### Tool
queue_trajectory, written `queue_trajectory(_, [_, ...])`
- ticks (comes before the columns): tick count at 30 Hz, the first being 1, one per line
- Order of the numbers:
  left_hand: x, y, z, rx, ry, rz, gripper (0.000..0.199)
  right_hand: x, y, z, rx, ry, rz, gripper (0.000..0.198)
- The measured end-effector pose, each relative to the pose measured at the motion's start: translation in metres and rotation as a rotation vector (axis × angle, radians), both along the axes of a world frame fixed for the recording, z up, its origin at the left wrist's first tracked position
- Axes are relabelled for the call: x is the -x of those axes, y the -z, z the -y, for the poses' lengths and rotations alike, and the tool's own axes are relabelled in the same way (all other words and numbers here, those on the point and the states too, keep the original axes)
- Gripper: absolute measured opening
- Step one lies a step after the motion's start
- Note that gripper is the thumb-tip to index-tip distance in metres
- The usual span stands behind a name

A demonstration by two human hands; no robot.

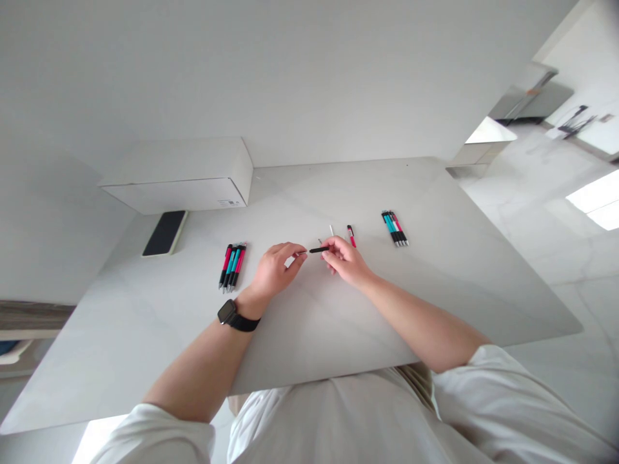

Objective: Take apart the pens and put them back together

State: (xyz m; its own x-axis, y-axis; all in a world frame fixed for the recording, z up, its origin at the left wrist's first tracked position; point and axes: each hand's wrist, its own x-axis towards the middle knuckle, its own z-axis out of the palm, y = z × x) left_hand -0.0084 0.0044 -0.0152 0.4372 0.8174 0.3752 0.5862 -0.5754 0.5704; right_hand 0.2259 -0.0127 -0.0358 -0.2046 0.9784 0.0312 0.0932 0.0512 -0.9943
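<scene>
My left hand, with a black watch on its wrist, pinches a small thin piece too small to name. Facing it, a black pen grip section is held between the thumb and fingers of my right hand. The two pieces are close, end to end, with a slight gap. Just beyond my right hand lie a red pen barrel with a black end and a thin white stick like a refill. A tiny piece shows near the fingertips, its kind unclear.
Several red and teal pens lie side by side at left; another row of pens lies at right. A dark-screened phone rests before a white box at the back left. The pale table meets a wall.
</scene>
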Motion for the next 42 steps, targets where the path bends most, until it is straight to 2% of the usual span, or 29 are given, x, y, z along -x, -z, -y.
queue_trajectory(4, [0.002, 0.003, -0.004, 0.014, -0.018, 0.029, 0.019, -0.001, -0.001, -0.004, -0.008, 0.032, -0.14, 0.034])
queue_trajectory(7, [0.006, 0.009, -0.01, 0.017, -0.052, 0.008, 0.017, -0.006, -0.006, -0.006, -0.022, 0.063, -0.125, 0.036])
queue_trajectory(12, [0.014, 0.02, -0.02, 0.027, -0.107, -0.025, 0.02, -0.028, -0.024, -0.016, -0.096, 0.166, 0.18, 0.036])
queue_trajectory(15, [0.017, 0.024, -0.024, 0.017, -0.119, -0.023, 0.021, -0.038, -0.034, -0.028, -0.116, 0.179, 0.391, 0.034])
queue_trajectory(20, [0.018, 0.026, -0.026, 0.056, -0.132, -0.051, 0.02, -0.028, -0.047, -0.045, -0.061, 0.016, 0.749, 0.032])
queue_trajectory(26, [0.018, 0.024, -0.026, 0.072, -0.152, -0.097, 0.017, 0.015, -0.053, -0.075, 0.072, -0.212, 1.118, 0.029])
queue_trajectory(29, [0.018, 0.024, -0.026, 0.054, -0.163, -0.099, 0.017, 0.037, -0.052, -0.092, 0.104, -0.236, 1.243, 0.03])
queue_trajectory(33, [0.019, 0.026, -0.027, 0.035, -0.175, -0.106, 0.016, 0.056, -0.049, -0.105, 0.133, -0.201, 1.295, 0.035])
queue_trajectory(36, [0.019, 0.026, -0.028, 0.031, -0.184, -0.126, 0.014, 0.059, -0.047, -0.107, 0.127, -0.182, 1.307, 0.038])
queue_trajectory(42, [0.019, 0.027, -0.028, 0.026, -0.25, -0.181, 0.013, 0.026, -0.045, -0.093, -0.025, -0.073, 1.261, 0.043])
